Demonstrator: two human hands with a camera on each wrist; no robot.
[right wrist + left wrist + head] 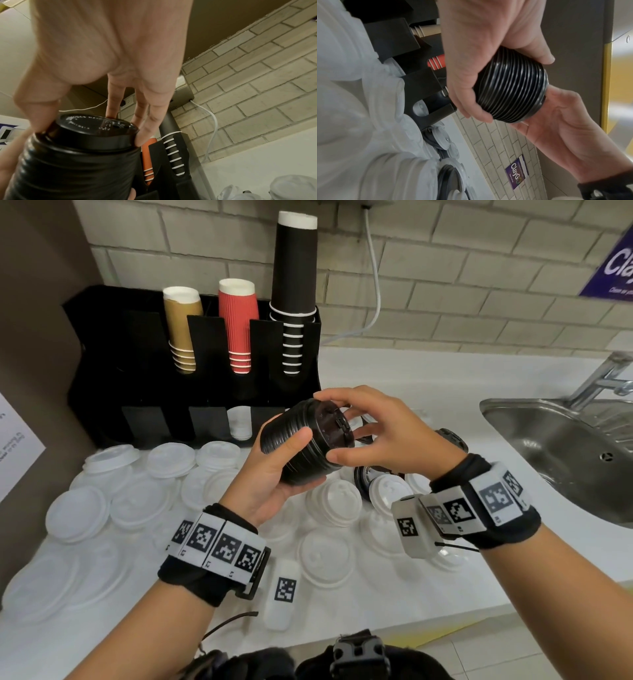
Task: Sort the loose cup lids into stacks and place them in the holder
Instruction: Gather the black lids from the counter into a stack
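Black lid stack (301, 446) lies in left hand (270, 474), which grips it; right hand (380, 433) pinches top lid. Only right wrist cam shows lid's flat top (96, 125).

We see the holder (102, 392) at the counter's (394, 378) back left, against the wall, with three cup stacks (239, 326) upright in its rear slots. Loose lids (137, 501) lie before it. Above them, the left hand (270, 474) and right hand (387, 433) hold a lid stack (301, 446). The sink (548, 440) lies right.
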